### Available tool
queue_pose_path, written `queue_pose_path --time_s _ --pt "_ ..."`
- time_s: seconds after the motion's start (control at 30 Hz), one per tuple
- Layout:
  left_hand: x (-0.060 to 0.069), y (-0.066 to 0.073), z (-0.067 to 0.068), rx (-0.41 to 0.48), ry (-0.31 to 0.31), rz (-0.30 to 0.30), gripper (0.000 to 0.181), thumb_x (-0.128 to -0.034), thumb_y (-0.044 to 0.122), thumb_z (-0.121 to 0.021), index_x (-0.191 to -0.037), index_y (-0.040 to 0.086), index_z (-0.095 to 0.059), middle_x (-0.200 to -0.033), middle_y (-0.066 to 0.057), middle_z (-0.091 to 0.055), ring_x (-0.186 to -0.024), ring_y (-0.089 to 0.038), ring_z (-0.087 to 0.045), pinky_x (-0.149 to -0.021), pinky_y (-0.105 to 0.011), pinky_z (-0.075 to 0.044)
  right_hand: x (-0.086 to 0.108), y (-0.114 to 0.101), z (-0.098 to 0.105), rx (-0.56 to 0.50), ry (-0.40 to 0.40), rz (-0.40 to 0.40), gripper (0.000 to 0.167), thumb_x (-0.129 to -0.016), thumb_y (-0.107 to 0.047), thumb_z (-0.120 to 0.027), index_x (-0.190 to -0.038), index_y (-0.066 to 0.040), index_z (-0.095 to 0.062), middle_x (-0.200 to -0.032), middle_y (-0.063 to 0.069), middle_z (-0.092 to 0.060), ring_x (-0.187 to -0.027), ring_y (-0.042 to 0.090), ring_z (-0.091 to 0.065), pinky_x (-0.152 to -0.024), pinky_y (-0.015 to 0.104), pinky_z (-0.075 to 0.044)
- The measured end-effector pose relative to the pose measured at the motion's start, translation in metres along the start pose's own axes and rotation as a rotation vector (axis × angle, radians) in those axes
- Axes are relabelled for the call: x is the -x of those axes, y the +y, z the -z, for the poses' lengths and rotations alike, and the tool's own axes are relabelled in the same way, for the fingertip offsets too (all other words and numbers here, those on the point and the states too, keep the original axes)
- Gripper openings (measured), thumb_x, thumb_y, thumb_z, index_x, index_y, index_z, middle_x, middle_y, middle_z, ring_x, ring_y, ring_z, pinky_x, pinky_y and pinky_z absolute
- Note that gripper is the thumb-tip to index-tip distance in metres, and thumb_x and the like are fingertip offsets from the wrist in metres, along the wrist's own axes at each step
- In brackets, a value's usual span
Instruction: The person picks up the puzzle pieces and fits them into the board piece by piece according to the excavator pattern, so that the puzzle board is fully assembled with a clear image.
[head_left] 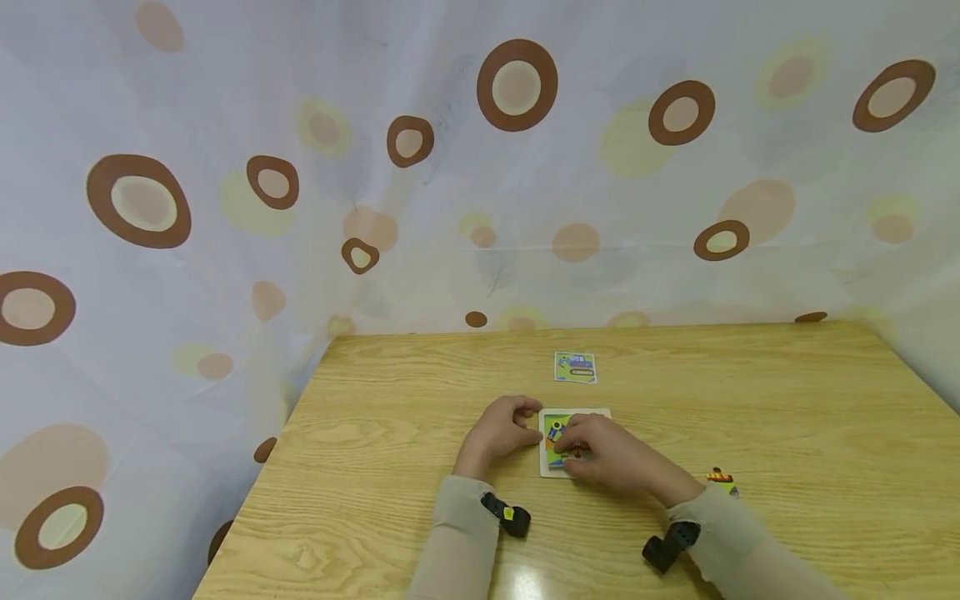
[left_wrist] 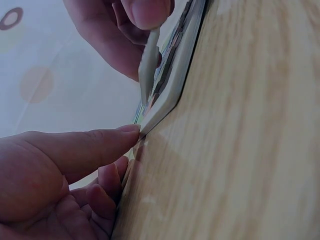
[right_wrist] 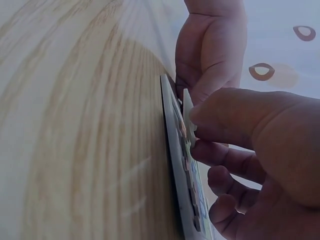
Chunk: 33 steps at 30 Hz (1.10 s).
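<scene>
A puzzle board [head_left: 543, 467] with a pale rim and a colourful picture lies flat on the table. My right hand [head_left: 611, 454] is over its right part, pinching a thin puzzle piece [right_wrist: 187, 112] between thumb and fingers. In the left wrist view that piece [left_wrist: 147, 70] stands tilted on edge just above the board's surface; its printed face is hidden. At the board's left edge, my left hand [head_left: 502, 429] rests with the thumb touching the rim near a corner and the other fingers loosely bent. The right hand covers much of the picture.
Behind the board lies a picture card [head_left: 575, 367] showing a purple digger-like vehicle. A small colourful piece [head_left: 722, 479] sits to the right, partly hidden by the right forearm. The wooden table [head_left: 360, 417] meets a spotted cloth [head_left: 450, 192] at the back and left.
</scene>
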<state>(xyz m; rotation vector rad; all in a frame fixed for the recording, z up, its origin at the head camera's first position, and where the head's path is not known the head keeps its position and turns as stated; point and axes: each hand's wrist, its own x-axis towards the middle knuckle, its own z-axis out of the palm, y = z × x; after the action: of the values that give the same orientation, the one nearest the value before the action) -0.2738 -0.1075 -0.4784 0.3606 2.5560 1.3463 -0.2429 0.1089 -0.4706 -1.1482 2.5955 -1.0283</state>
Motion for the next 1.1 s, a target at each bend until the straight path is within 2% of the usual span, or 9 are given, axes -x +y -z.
queue_pose_path --time_s 0.2,1.1 --pt "-0.0002 -0.0005 -0.0006 -0.005 0.002 0.003 0.038 -0.0866 0.006 -0.076 -0.124 0.007 -0.067 -0.12 -0.004 -0.063 -0.091 -0.014 -0.052 -0.083 -0.032 -0.046 -0.0018 -0.0009 -0.0017 0.017 -0.007 -0.013 0.019 -0.087 -0.003 -0.068 -0.105 -0.006 -0.075 -0.096 -0.002 -0.063 -0.087 0.016 -0.059 -0.075 0.032 -0.05" --pt "-0.0009 -0.0008 -0.0013 -0.017 0.003 0.006 0.039 -0.0863 0.007 -0.077 -0.124 0.009 -0.067 -0.119 -0.002 -0.064 -0.088 -0.011 -0.052 -0.078 -0.027 -0.045 -0.0023 0.0036 -0.0047 0.081 -0.005 -0.024 0.02 -0.086 -0.006 -0.072 -0.105 -0.011 -0.076 -0.098 -0.006 -0.061 -0.087 0.014 -0.058 -0.075 0.032 -0.048"
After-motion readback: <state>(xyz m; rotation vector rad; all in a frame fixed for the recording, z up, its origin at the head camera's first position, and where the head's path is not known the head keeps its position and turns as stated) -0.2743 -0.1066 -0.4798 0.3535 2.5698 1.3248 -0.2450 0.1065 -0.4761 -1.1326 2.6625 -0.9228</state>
